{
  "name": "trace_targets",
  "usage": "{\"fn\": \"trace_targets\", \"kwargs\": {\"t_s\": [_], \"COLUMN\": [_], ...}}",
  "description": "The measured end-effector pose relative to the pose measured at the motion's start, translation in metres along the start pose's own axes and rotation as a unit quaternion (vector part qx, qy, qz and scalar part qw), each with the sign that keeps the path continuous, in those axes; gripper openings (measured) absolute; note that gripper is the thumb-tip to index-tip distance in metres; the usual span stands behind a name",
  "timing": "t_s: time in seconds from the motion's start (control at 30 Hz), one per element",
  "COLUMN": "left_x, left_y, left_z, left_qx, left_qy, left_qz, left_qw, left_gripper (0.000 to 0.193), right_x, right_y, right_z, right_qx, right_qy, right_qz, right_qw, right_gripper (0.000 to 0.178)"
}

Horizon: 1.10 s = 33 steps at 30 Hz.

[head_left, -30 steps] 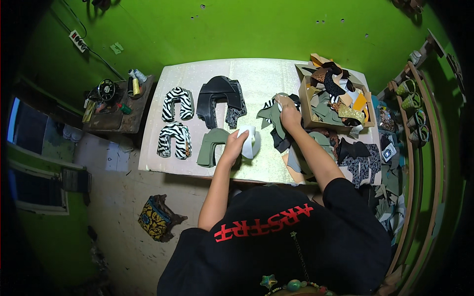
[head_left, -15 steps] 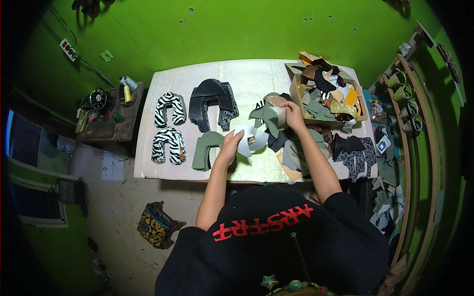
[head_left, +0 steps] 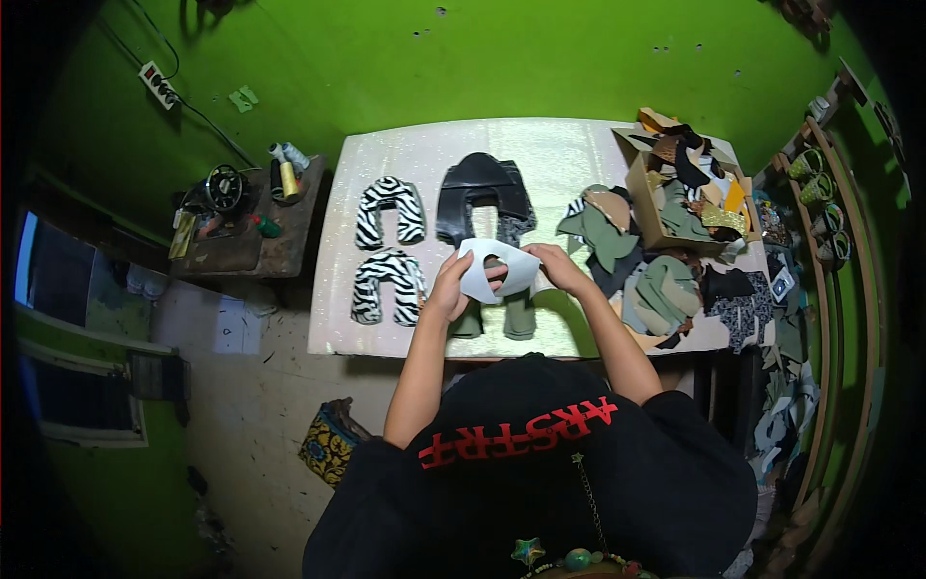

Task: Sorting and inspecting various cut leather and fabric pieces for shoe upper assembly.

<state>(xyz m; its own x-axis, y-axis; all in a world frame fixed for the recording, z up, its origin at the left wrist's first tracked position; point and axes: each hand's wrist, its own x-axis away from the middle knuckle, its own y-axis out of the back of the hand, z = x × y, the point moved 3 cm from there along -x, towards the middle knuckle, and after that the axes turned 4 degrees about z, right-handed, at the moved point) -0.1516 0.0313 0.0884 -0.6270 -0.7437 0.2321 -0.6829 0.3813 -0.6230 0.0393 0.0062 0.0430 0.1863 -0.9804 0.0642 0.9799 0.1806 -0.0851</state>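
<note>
Now both hands are on the white cut piece (head_left: 519,269) — the right hand (head_left: 561,270) has left the heap of scraps (head_left: 608,239), where it was half a second ago, and seems to pinch the piece's right end between thumb and fingers. The left hand (head_left: 448,291) keeps its grasp on the opposite side, with a finger showing through the cut-out. So the work in hand, as I judge it, has narrowed to this one piece, and the heap lies untouched. The piece is held above the desk (head_left: 555,154), over the upper part of the green cut pieces (head_left: 519,320) — only their legs show clearly — and just below the black arched piece (head_left: 480,183). Two zebra-striped stacks (head_left: 390,208) lie to the left; the cardboard box (head_left: 640,198) stands well apart, beyond the heap.
</note>
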Motion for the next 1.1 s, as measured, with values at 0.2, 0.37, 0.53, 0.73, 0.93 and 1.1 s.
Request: {"fn": "trace_targets", "kwargs": {"t_s": [0.2,0.37,0.53,0.73,0.93,1.1], "left_x": [0.027,0.05,0.069,0.078,0.065,0.057], "left_y": [0.095,0.148,0.22,0.251,0.287,0.29], "left_z": [-0.043,-0.074,-0.079,-0.069,-0.062,-0.061], "left_qx": [0.063,-0.027,-0.256,-0.224,-0.423,-0.422], "left_qy": [-0.026,-0.015,0.004,0.043,0.003,-0.002], "left_qz": [-0.043,-0.112,-0.159,-0.232,-0.27,-0.275], "left_qw": [0.997,0.993,0.953,0.946,0.865,0.864], "left_gripper": [0.042,0.037,0.027,0.019,0.019,0.023], "right_x": [-0.05,-0.086,-0.111,-0.124,-0.124,-0.125], "right_y": [-0.097,-0.139,-0.171,-0.189,-0.198,-0.199], "right_z": [0.006,0.0,-0.025,-0.049,-0.038,-0.034], "right_qx": [-0.013,0.084,0.115,0.253,0.366,0.377], "right_qy": [-0.011,-0.04,-0.076,-0.121,-0.169,-0.17], "right_qz": [0.006,-0.009,-0.044,-0.089,-0.117,-0.132], "right_qw": [1.0,0.996,0.989,0.956,0.907,0.901], "right_gripper": [0.019,0.02,0.023,0.028,0.024,0.023]}}
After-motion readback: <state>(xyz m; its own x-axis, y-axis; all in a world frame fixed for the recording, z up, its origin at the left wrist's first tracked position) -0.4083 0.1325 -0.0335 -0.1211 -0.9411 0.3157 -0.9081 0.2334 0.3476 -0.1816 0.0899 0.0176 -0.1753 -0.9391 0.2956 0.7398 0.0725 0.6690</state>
